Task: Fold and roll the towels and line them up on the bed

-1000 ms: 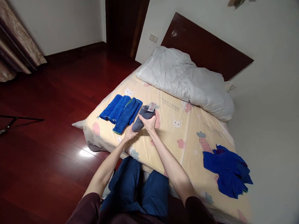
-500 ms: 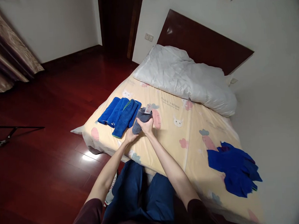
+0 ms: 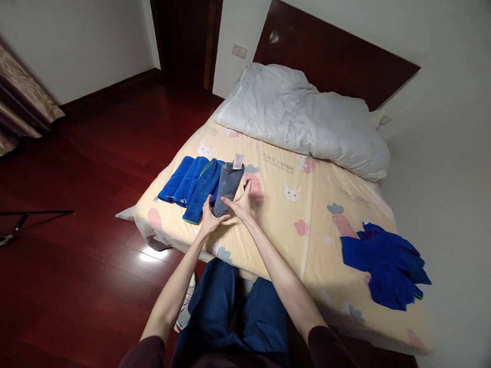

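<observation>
A folded grey towel (image 3: 228, 183) with a small white tag lies on the yellow patterned bed sheet (image 3: 296, 214), right beside a row of folded blue towels (image 3: 192, 185). My left hand (image 3: 210, 219) rests at the grey towel's near end, fingers stretched out flat. My right hand (image 3: 241, 204) sits along the towel's right side with the fingers spread, touching it lightly or just off it. Neither hand grips anything.
A heap of unfolded blue towels (image 3: 384, 267) lies near the bed's right edge. A white pillow or duvet (image 3: 303, 118) sits at the dark headboard (image 3: 333, 58). Dark red wooden floor (image 3: 77, 204) lies left, with a thin black stand (image 3: 9, 224).
My right hand has let go of the grey towel, which now lies flat next to the blue ones. Both hands have opened and drawn back a little.
</observation>
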The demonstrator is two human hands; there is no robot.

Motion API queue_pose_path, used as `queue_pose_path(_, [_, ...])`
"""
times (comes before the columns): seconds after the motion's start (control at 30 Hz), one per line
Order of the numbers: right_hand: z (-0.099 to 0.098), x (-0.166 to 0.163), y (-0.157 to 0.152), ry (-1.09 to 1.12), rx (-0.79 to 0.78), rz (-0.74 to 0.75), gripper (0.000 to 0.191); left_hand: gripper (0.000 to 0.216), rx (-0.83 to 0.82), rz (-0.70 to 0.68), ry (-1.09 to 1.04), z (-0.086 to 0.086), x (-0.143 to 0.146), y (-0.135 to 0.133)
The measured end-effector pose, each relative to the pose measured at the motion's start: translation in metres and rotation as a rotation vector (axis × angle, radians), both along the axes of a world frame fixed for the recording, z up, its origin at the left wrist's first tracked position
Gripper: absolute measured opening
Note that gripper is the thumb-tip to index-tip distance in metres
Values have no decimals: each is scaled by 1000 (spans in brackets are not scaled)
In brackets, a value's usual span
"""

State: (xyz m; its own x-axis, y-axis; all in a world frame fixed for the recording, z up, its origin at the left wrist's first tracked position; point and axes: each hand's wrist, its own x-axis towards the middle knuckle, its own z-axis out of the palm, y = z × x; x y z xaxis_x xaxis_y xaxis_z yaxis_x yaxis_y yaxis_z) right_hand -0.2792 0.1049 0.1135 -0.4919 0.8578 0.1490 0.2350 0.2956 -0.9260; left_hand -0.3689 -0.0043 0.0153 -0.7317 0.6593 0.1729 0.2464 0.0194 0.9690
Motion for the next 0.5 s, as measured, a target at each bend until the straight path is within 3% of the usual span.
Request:
queue_pose_path(0.07, [-12,23,-6,-42,-51,-36,123,92,22,123,59,14,10,-26])
queue_pose_path(0.17, [-42,63,-26,-91,-135,-85,118,62,-9,185,141,25,34,-74])
queue_pose_path(0.23, [-67,90,-48,-131,-197,-90,112,39,-54,44,189,28,50,-98])
queue_pose_path(0.3, [-89,115,-74,-140,-273,-72,106,25,-106,-206,238,29,62,-104])
queue_pose_path(0.4, [-111,154,-122,-75,-406,-16,98,20,-159,-509,311,35,71,-70])
queue_pose_path(0.5, [-114,200,-176,-34,-506,1,76,18,-161,-593,394,44,71,-1])
